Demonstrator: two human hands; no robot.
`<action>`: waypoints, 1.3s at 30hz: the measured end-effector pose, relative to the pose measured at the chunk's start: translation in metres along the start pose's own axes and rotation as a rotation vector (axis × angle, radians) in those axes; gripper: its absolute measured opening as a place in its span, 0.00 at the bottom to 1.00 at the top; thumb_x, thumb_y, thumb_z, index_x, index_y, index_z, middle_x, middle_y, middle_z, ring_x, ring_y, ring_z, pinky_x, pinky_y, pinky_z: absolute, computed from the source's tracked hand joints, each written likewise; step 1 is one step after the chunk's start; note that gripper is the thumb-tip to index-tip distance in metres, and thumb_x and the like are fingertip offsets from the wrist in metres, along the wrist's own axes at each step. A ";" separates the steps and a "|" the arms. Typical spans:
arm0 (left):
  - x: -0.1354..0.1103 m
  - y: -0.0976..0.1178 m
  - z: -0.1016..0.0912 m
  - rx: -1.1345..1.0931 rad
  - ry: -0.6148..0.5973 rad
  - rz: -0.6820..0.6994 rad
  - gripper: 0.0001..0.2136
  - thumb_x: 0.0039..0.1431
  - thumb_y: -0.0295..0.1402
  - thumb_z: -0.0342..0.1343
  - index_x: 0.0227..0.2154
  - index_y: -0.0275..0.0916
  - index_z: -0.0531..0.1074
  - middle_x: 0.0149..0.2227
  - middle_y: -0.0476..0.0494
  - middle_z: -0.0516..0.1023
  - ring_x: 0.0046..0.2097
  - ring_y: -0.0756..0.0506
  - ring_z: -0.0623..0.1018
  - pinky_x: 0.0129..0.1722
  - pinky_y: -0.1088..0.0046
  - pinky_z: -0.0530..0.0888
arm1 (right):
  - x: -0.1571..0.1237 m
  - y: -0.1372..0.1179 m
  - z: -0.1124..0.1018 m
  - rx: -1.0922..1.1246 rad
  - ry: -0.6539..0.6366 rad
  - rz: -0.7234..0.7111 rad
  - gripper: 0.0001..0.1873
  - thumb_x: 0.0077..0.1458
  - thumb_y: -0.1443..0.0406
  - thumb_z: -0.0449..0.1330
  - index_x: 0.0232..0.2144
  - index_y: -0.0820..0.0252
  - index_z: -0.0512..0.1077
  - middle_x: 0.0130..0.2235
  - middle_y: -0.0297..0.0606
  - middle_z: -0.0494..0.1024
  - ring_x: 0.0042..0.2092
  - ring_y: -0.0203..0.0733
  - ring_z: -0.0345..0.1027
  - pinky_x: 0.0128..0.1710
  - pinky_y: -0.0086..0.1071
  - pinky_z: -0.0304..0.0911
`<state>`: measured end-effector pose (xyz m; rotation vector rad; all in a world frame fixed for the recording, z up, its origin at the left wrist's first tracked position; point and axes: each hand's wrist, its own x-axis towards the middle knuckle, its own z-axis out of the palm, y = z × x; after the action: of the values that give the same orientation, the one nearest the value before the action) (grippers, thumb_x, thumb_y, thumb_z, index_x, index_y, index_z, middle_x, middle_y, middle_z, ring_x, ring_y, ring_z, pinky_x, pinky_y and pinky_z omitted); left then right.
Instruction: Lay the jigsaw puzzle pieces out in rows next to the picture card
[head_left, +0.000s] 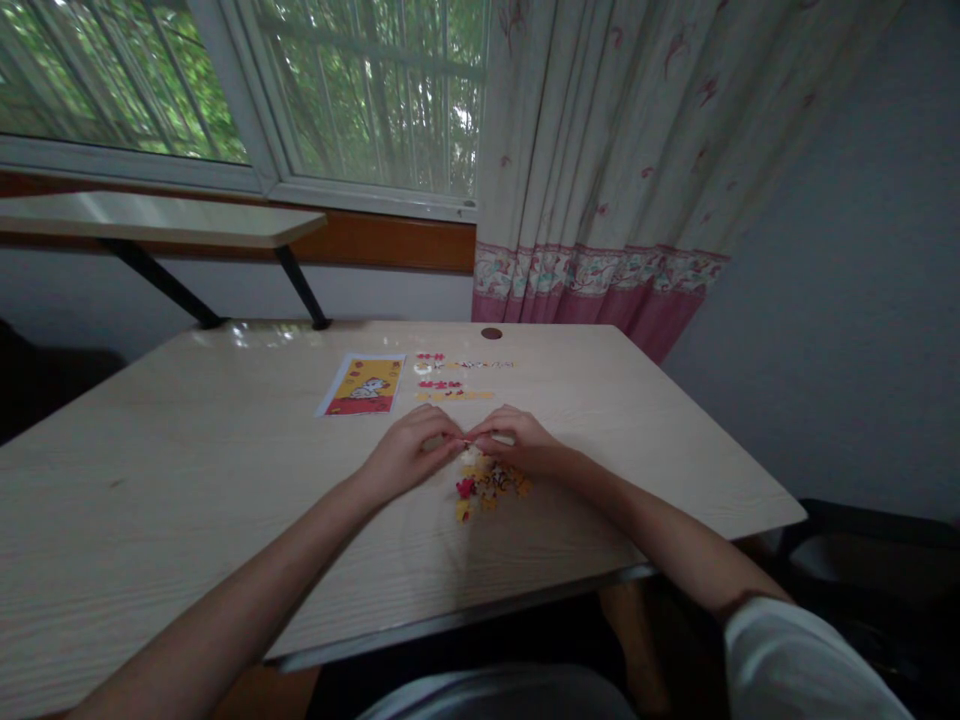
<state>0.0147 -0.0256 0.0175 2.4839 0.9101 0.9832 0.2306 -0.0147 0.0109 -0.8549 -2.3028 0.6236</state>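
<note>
Both my hands meet over the middle of a pale wooden table [187,480]. My left hand [409,455] and my right hand [517,440] have their fingers curled, and the fingertips pinch a small puzzle piece [466,442] between them. Just below the hands lies a loose pile of red, yellow and white puzzle pieces [487,485]. Beyond the hands, short joined rows of pieces [454,378] lie on the table. To their left lies a yellow and red picture card [362,385] with a cartoon animal on it.
A window [247,90] and a flowered curtain [622,150] stand behind the table. A narrow shelf on black brackets [150,220] juts out at the back left. A small round hole cover [491,333] sits near the far edge. The table's right edge drops off at the right.
</note>
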 end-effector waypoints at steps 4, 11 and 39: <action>-0.001 0.003 0.000 -0.002 0.037 0.074 0.06 0.58 0.33 0.52 0.33 0.38 0.73 0.32 0.45 0.74 0.36 0.49 0.72 0.37 0.72 0.69 | 0.000 0.001 0.006 0.181 -0.009 0.086 0.12 0.53 0.60 0.57 0.38 0.59 0.74 0.35 0.38 0.75 0.37 0.34 0.66 0.39 0.30 0.61; -0.001 0.004 0.001 0.007 0.128 0.109 0.06 0.58 0.33 0.52 0.32 0.38 0.73 0.31 0.44 0.74 0.36 0.48 0.72 0.35 0.72 0.70 | 0.001 0.005 0.011 0.419 -0.008 0.256 0.16 0.47 0.56 0.61 0.35 0.60 0.75 0.31 0.35 0.74 0.32 0.33 0.64 0.34 0.28 0.60; -0.002 -0.008 -0.005 0.092 -0.187 -0.117 0.09 0.59 0.32 0.47 0.37 0.38 0.72 0.35 0.43 0.74 0.35 0.48 0.72 0.34 0.73 0.68 | -0.005 0.023 -0.024 -0.392 0.393 0.033 0.14 0.57 0.57 0.53 0.34 0.56 0.75 0.35 0.38 0.78 0.37 0.40 0.64 0.44 0.37 0.52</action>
<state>0.0061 -0.0205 0.0156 2.5136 1.0465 0.6732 0.2598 0.0028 0.0124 -1.0854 -2.0741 0.0011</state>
